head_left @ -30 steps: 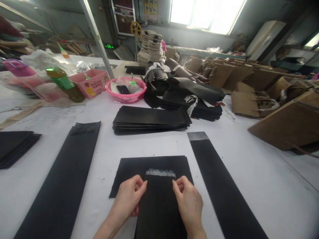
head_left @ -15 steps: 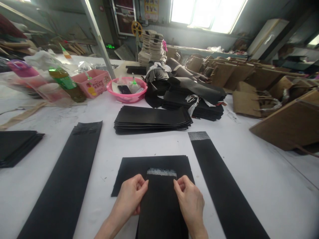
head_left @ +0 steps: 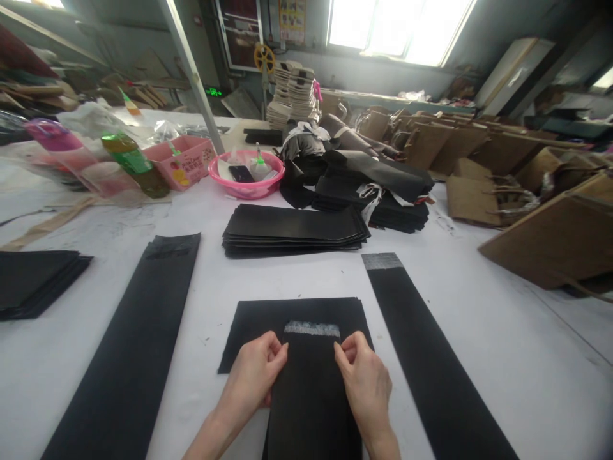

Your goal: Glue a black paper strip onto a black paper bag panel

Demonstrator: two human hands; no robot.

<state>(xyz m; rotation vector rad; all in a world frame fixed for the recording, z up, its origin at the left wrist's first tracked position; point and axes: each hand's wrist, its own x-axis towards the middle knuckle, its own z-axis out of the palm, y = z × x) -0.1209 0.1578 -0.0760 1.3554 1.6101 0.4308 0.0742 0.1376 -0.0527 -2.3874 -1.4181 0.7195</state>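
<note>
In the head view, a black strip [head_left: 309, 396] is at the bottom middle, between the two hands, over a white table [head_left: 215, 287]. Its long axis runs away from the person, nearly straight up the view, and its near end is cut off by the lower edge. The far end points toward a stack of black sheets [head_left: 294, 230] and carries a whitish band [head_left: 312, 329] that runs crosswise, at right angles to the long axis. The left hand [head_left: 258, 367] pinches the left edge of the strip between thumb and fingertips, just short of the band. The right hand [head_left: 366, 380] pinches the right edge in the same way, at about the same level. The far end overlaps a wide black sheet [head_left: 261, 326] whose longer side lies crosswise; whether the strip rests on it or sits slightly above, I cannot tell.

To the left of the hands lies a long black piece [head_left: 124, 345], its far end leaning to the right. To the right lies another, a narrow black piece [head_left: 431, 358], its far end leaning to the left and topped with a grey patch [head_left: 382, 260]. Beyond the stack, a pink basin [head_left: 246, 190] holds a phone [head_left: 242, 173], and brown bags [head_left: 550, 236] stand at the right.
</note>
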